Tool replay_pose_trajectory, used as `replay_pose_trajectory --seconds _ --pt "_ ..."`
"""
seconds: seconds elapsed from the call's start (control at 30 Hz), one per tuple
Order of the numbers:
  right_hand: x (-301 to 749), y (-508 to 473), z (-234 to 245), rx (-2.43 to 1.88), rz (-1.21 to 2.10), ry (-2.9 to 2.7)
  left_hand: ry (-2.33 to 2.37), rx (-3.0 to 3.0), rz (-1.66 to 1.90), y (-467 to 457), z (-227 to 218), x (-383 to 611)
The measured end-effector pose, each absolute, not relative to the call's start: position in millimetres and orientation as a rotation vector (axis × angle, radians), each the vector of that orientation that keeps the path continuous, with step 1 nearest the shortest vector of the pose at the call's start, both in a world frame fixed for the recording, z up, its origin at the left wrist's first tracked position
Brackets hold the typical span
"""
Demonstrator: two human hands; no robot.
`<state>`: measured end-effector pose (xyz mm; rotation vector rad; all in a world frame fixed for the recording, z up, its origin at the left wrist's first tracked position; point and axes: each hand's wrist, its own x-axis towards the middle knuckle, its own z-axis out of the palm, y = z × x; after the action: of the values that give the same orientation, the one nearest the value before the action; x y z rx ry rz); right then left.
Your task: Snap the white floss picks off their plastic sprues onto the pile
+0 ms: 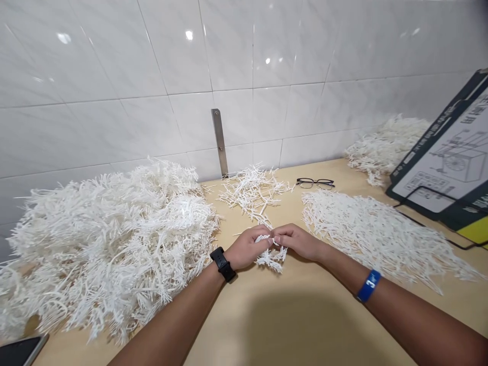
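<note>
Both hands meet over the middle of the table. My left hand (246, 248) is closed on a white branching plastic piece (271, 259), whose thin prongs hang out below the fingers. With thumb and fingers pinched, my right hand (299, 241) grips the same piece at its right side; the exact pinch point is partly hidden. Just beyond the hands lies a small loose heap of thin white sticks (253, 190). To the left rises a big pile of white branching pieces (125, 239). On the right, many short white strips (366, 231) are spread in a flat layer.
Black-framed glasses (315, 183) lie near the wall. A dark printed box (446, 157) leans at the right, with another white pile (389, 145) behind it. A metal bracket (219, 142) is fixed to the tiled wall (236, 51). A phone (23, 351) rests at lower left.
</note>
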<state>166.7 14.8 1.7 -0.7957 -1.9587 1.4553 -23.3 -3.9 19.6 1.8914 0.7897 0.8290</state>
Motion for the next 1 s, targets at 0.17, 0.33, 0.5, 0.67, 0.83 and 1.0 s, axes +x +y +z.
replay_pose_trajectory --seconds 0.17,0.33,0.5,0.67,0.83,1.0 --pt "167.7 14.5 2.2 -0.845 1.463 -1.928 0.830 1.892 0.815 -5.5 17.6 -23.0" --pt "169.0 12.4 5.5 -0.859 1.409 -1.976 0.863 1.884 0.845 -8.8 16.6 -20.3" --pt "169.9 11.1 8.9 -0.855 1.450 -1.950 0.846 1.806 0.856 -9.4 17.8 -19.8" --pt "169.4 11.4 4.0 -0.816 1.518 -1.917 0.775 1.818 0.812 -6.0 17.3 -22.6" --pt "169.5 12.9 -1.8 -0.754 1.616 -1.737 0.715 1.656 0.778 -1.5 19.6 -27.1" --pt "172.3 14.0 9.1 -0.994 1.213 -1.743 0.873 1.671 0.783 -4.0 20.1 -24.3"
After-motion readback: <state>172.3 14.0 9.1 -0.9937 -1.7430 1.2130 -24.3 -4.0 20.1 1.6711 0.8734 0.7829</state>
